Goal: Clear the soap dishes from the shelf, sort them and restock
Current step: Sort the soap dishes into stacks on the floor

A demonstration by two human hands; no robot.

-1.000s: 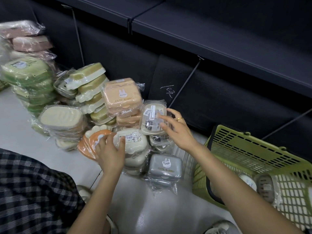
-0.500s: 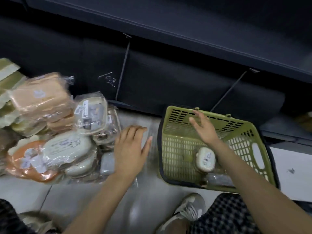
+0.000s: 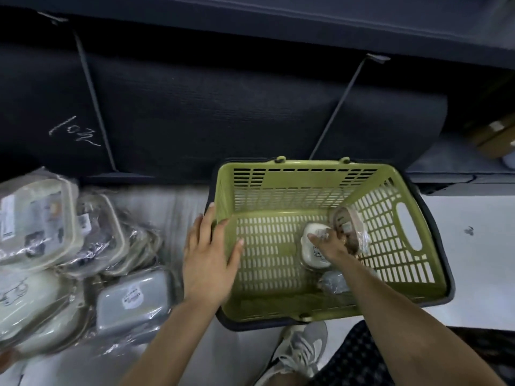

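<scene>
Since half a second ago: right hand [image 3: 330,242] gone from basket rim down inside, now fingers curled on a white soap dish [image 3: 313,250]; left hand [image 3: 207,254] moved from floor to the rim at 9 o'clock, fingers straight, resting flat. Green basket [image 3: 278,190] on the floor, holding the white dish, long axis 12 to 6, a brown wrapped dish [image 3: 348,227] tilted at its 2 o'clock, a grey one [image 3: 333,282] at 6. Wrapped dishes [image 3: 39,218] stacked well off at 9 o'clock. Grey shoe [image 3: 302,349] at 6.
</scene>
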